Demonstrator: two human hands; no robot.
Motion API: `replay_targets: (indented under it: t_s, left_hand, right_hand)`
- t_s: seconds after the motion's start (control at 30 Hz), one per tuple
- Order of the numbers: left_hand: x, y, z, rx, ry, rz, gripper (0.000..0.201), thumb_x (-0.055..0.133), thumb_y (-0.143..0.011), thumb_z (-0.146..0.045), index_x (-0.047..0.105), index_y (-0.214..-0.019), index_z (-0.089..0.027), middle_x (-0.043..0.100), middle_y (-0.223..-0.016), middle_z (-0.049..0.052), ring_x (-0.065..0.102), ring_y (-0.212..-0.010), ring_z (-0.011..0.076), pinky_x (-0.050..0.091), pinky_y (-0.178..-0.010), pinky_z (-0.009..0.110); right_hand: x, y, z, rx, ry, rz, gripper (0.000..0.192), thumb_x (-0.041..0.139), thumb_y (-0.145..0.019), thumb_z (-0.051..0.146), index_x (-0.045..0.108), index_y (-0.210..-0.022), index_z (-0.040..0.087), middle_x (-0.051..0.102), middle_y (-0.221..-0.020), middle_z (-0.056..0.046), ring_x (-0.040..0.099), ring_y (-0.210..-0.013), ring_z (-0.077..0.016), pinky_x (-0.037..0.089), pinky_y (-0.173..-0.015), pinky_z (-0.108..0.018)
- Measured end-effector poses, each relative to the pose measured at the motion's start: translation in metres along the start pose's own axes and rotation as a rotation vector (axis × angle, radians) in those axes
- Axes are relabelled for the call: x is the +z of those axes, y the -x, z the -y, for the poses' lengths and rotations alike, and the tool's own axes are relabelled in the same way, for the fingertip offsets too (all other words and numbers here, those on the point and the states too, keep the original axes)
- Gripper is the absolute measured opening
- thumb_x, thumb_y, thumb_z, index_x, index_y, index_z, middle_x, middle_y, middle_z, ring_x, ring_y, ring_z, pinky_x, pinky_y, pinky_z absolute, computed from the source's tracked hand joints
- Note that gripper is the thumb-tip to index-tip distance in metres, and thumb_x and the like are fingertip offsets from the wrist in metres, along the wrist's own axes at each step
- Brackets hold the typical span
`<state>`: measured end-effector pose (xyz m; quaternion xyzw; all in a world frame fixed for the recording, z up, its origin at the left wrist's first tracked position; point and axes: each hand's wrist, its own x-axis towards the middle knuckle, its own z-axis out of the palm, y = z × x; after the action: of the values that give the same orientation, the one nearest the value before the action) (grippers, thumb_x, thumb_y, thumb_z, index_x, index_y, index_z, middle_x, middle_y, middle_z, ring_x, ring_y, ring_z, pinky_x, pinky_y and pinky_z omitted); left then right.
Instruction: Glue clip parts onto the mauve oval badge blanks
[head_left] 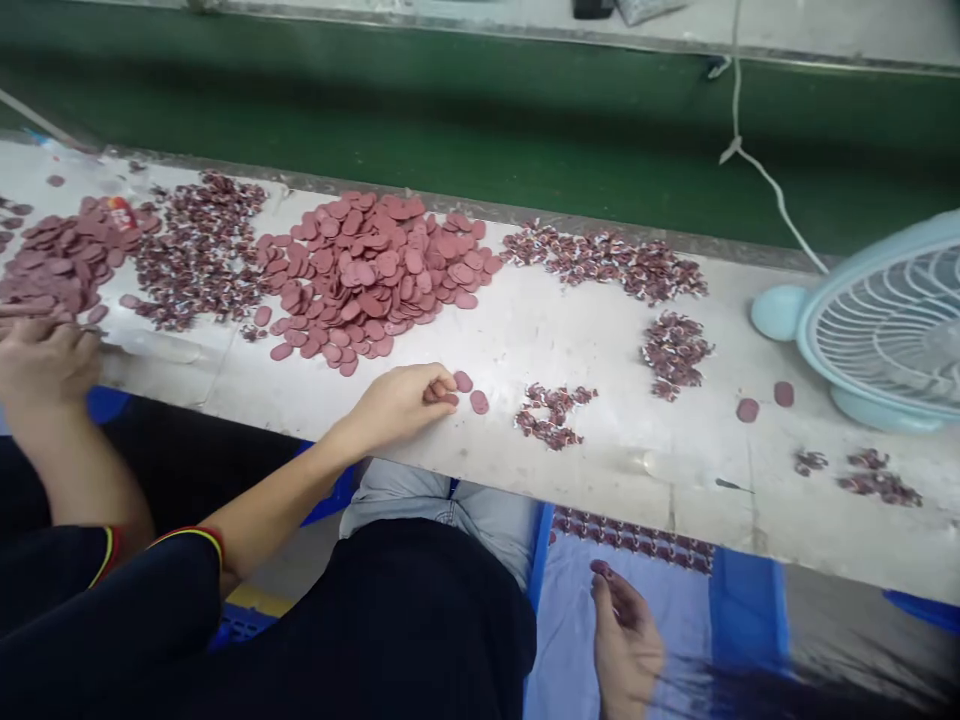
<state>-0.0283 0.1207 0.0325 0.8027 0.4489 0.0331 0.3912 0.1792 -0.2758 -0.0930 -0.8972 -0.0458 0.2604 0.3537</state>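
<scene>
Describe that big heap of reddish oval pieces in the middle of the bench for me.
The big heap is made of many flat, oval, dull-red discs, matte like rubber or soft plastic. They lie loosely overlapped on the pale worktable, spreading wide near its far edge. Strays trail off its near side. Piles of smaller patterned bits flank it. No hand touches it.

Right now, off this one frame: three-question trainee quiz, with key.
1. True or false: the blue fan stands at the left end of the table.
2. How many loose maroon discs lie just left of the fan's base?
3. The co-worker's hand nearest the fan touches: A) a maroon disc, B) the fan, C) the white cord?
Key: 1 false, it stands at the right end; 2 two; 3 A.
</scene>
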Motion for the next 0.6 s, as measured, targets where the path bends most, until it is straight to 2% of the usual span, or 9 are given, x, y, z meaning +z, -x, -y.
replay_targets:
  t_s: [0.07,0.17,0.33,0.47,0.6]
  left_hand:
    - [-0.004,0.001,0.001,0.025,0.094,0.027,0.015,0.074,-0.09,-0.035,0.075,-0.098,-0.022,0.078,-0.095,0.001,0.071,-0.087,0.0174,0.054,-0.078,0.028]
    - [-0.007,0.005,0.005,0.037,0.282,-0.037,0.025,0.079,-0.088,-0.042,0.075,-0.1,-0.02,0.076,-0.096,0.003,0.071,-0.088,0.0169,0.056,-0.078,0.027]
    - [-0.006,0.011,0.005,0.021,0.632,-0.157,0.031,0.089,-0.078,-0.036,0.068,-0.093,-0.019,0.069,-0.082,0.001,0.067,-0.071,0.0134,0.052,-0.057,0.021]
    - [-0.003,0.014,0.003,0.056,0.692,-0.25,0.028,0.09,-0.073,-0.025,0.067,-0.088,-0.019,0.065,-0.083,0.0,0.062,-0.068,0.0098,0.049,-0.051,0.017]
    - [-0.002,0.015,0.003,0.067,0.713,-0.27,0.024,0.088,-0.072,-0.019,0.068,-0.084,-0.019,0.063,-0.08,-0.001,0.058,-0.065,0.0089,0.05,-0.05,0.017]
  right_hand:
    - [0.018,0.0,-0.017,0.037,0.029,0.054,0.05,0.073,-0.077,0.068,0.079,-0.1,0.024,0.086,-0.1,-0.007,0.082,-0.094,-0.0301,0.066,-0.091,-0.052]
    - [0.039,0.001,-0.032,0.027,0.065,0.104,0.046,0.073,-0.083,0.065,0.079,-0.103,0.023,0.084,-0.098,-0.004,0.079,-0.087,-0.0253,0.064,-0.089,-0.048]
    - [0.051,-0.005,-0.035,-0.09,0.1,0.118,0.041,0.071,-0.091,0.058,0.075,-0.11,0.022,0.079,-0.105,-0.003,0.073,-0.096,-0.0199,0.058,-0.097,-0.047]
    - [0.056,-0.014,-0.034,-0.161,0.079,0.091,0.037,0.074,-0.09,0.053,0.074,-0.106,0.02,0.077,-0.099,-0.001,0.07,-0.089,-0.0173,0.059,-0.089,-0.043]
    - [0.059,-0.018,-0.037,-0.181,0.058,0.079,0.035,0.077,-0.088,0.051,0.074,-0.103,0.02,0.076,-0.093,0.001,0.069,-0.083,-0.0154,0.059,-0.082,-0.038]
